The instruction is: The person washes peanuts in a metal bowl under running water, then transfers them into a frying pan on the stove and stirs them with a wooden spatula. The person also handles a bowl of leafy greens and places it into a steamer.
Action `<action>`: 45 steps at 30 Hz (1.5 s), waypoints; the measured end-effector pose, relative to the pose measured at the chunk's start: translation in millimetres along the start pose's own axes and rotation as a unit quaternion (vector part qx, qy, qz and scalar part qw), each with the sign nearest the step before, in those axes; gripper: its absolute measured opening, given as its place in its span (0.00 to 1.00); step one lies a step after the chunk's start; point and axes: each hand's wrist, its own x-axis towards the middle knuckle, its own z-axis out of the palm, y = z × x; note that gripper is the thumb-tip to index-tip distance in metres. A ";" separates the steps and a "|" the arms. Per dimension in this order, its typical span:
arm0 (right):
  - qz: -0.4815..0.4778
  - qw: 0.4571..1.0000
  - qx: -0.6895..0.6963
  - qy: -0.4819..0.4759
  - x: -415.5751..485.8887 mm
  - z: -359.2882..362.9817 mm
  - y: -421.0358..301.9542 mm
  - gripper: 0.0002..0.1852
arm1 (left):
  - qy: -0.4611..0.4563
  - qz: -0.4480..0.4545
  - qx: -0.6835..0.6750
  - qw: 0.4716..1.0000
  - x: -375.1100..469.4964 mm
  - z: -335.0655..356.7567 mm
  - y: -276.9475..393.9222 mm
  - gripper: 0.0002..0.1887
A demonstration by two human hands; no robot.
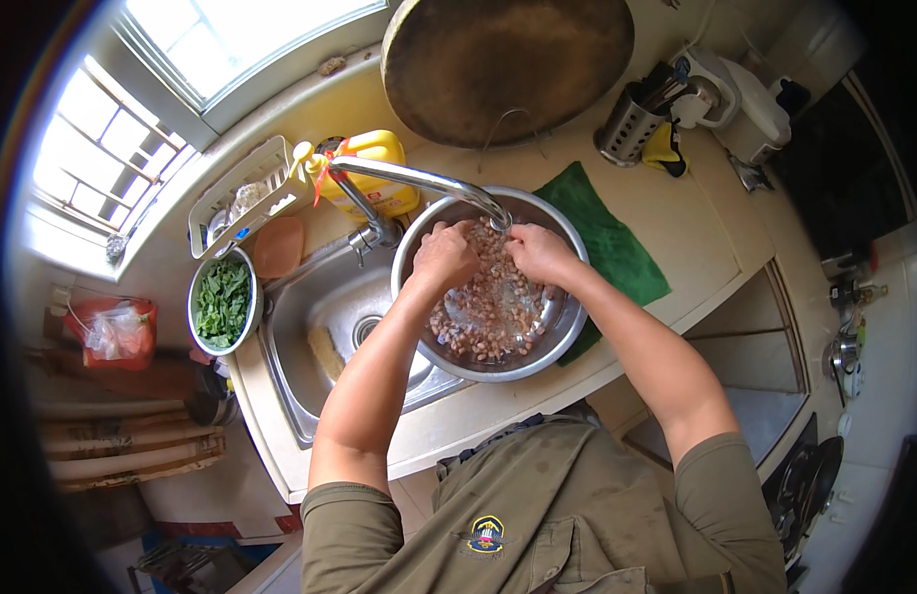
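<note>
A stainless steel basin (569, 327) stands partly over the sink's right edge, holding water and many small pinkish-brown nuts that look like shelled peanuts (488, 323). The chrome faucet (428, 178) reaches over the basin, its spout end between my hands. At the basin's left side my left hand (447, 256) has its fingers curled down at the peanuts. My right hand (540, 254) dips in from the right, its fingertips at the peanuts near the spout. Whether either hand grips anything is hidden by the bent fingers.
Left of the basin lies the steel sink (295, 349) with a yellowish sponge (325, 353). A bowl of chopped greens (222, 304) sits at the sink's far left. Behind are a yellow jug (388, 160) and a large round board (503, 67). A green cloth (614, 245) lies to the right.
</note>
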 end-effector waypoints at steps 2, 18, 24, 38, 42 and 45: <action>-0.005 0.994 -0.100 0.042 5.2 7.9 5.9 0.15 | -0.022 -0.011 -0.019 1.000 14.3 13.9 -11.1 0.26; 0.009 0.981 -0.081 -0.178 -20.2 31.1 15.0 0.23 | -0.159 0.075 0.066 0.982 -23.5 40.8 0.8 0.14; 0.039 0.962 -0.222 -0.152 -37.5 2.2 -13.9 0.31 | -0.044 0.029 0.111 0.992 -21.0 8.8 -10.8 0.18; 0.270 0.903 0.333 -0.034 -48.1 90.9 -2.7 0.18 | -0.001 -0.146 -0.325 0.934 -40.8 85.9 -6.0 0.15; 0.287 0.760 0.571 -0.115 -43.1 64.4 1.1 0.19 | -0.040 -0.105 -0.385 0.916 -38.5 63.4 4.7 0.14; 0.259 0.726 0.618 -0.157 -34.5 41.9 -2.0 0.20 | -0.066 -0.016 -0.354 0.933 -40.9 22.8 12.6 0.17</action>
